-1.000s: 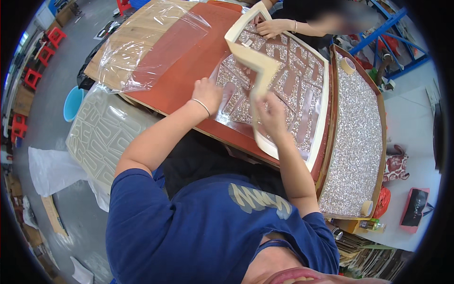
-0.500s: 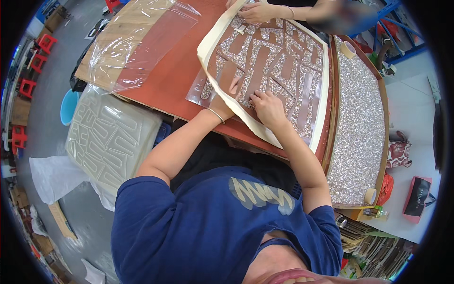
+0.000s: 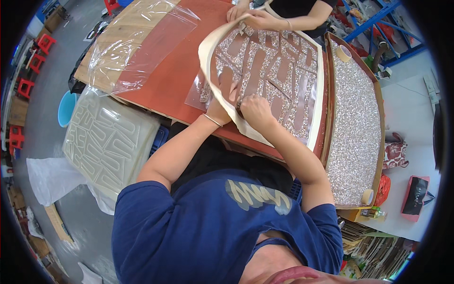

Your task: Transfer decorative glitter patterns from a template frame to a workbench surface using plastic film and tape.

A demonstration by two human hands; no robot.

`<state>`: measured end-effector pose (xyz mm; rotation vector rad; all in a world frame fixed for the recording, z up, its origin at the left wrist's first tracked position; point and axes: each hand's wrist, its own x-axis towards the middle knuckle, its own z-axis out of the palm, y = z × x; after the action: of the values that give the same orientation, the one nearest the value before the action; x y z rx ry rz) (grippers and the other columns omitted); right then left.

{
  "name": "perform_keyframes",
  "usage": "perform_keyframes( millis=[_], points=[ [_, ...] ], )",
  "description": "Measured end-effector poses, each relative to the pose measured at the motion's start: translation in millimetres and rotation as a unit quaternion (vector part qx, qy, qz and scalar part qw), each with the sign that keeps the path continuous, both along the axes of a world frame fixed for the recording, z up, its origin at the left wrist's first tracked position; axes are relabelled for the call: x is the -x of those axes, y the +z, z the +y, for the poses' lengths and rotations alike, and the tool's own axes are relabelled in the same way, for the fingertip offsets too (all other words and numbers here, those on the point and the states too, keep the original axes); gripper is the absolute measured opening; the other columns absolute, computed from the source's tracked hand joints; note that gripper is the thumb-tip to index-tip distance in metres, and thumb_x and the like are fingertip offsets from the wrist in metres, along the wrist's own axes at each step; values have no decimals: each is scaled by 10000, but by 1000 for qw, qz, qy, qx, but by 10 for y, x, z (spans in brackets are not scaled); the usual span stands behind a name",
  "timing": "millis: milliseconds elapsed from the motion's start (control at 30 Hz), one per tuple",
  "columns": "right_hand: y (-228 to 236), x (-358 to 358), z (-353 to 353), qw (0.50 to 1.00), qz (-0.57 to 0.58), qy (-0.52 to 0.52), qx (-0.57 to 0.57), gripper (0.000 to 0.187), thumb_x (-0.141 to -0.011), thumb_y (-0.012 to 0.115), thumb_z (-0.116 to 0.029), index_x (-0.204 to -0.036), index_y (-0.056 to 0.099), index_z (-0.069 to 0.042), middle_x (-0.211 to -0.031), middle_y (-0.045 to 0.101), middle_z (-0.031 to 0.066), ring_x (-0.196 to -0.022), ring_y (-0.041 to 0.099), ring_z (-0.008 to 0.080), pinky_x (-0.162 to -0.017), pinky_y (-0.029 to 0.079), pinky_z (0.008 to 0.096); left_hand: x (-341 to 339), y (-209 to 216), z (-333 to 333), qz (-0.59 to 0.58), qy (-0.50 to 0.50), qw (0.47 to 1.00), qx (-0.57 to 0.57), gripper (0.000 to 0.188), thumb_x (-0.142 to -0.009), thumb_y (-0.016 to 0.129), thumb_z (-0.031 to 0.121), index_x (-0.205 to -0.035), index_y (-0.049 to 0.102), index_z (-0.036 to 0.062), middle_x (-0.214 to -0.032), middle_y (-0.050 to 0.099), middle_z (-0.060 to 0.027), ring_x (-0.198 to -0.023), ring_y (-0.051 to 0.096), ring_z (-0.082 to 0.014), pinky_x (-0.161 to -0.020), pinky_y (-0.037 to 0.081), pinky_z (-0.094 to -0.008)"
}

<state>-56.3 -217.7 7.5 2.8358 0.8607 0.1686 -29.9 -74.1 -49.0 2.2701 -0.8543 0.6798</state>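
Note:
A large sheet point(image 3: 257, 71) with a cream border, glittery areas and brown cut-out shapes lies on the red-brown tabletop point(image 3: 165, 75). Its left border is raised and curls over. My left hand point(image 3: 220, 111) reaches in at this raised border, which hides part of it; a few fingers show beyond, against the sheet, but their grip is unclear. Close beside it, my right hand point(image 3: 256, 111) is closed, fingers curled down against the glittery surface near the front border. What those fingers hold is hidden. Clear film point(image 3: 193, 96) sticks out from under the sheet's left side.
Across the table, another person's hands point(image 3: 260, 20) are at the sheet's far edge. A glitter-covered panel point(image 3: 357, 128) with tape rolls point(image 3: 344, 53) on it lies to the right. Clear plastic point(image 3: 142, 42) covers the table's left part; a stack of clear moulded sheets point(image 3: 111, 139) stands lower left.
My right hand has drawn toward my left hand and closed, its fingers curling. The sheet's left border bows up more. The other person's hands have shifted, with one arm extending further over the far edge.

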Motion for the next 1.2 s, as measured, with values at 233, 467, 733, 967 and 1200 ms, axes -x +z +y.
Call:
perform_keyframes(
  millis=[233,467,733,967,1200],
  points=[
    [478,-276,-389,969,-44,-95,-224,103,-782,594,-131,-774,641,-39,-692,629,159,-659,634,329,-593,507,396,2,-453,43,19,-1,1000,18,538,-839,619,217,-1271,446,-54,-1345,373,-255,-1247,397,-398,-1018,373,-435],
    [464,48,-482,930,99,-143,-324,293,-826,627,-190,-1093,609,-72,-981,636,178,-888,625,299,-773,487,365,64,-151,142,-42,2,998,39,528,-811,643,154,-1224,449,-111,-1118,516,-312,-1087,496,-476,-898,456,-502],
    [348,890,33,950,71,25,-302,834,-793,662,-350,-1337,262,141,-1306,423,316,-1270,386,419,-1055,269,542,45,299,119,193,6,979,-62,521,-877,572,325,-1233,454,-37,-1122,549,-257,-1017,552,-394,-843,432,-519],
    [375,746,-366,924,158,-232,-261,267,-837,560,-101,-1087,607,-22,-893,636,230,-866,644,328,-760,489,436,357,285,179,73,-36,993,-82,257,-856,569,194,-1028,591,4,-1107,571,-235,-1025,542,-419,-957,389,-474],
    [686,506,-854,800,30,-271,-534,203,-905,529,-84,-1060,641,-15,-718,624,81,-637,564,140,-580,440,270,323,203,389,255,-36,932,255,158,-866,560,-13,-1008,628,1,-1062,640,-124,-946,633,-242,-850,503,-347]
  ],
)
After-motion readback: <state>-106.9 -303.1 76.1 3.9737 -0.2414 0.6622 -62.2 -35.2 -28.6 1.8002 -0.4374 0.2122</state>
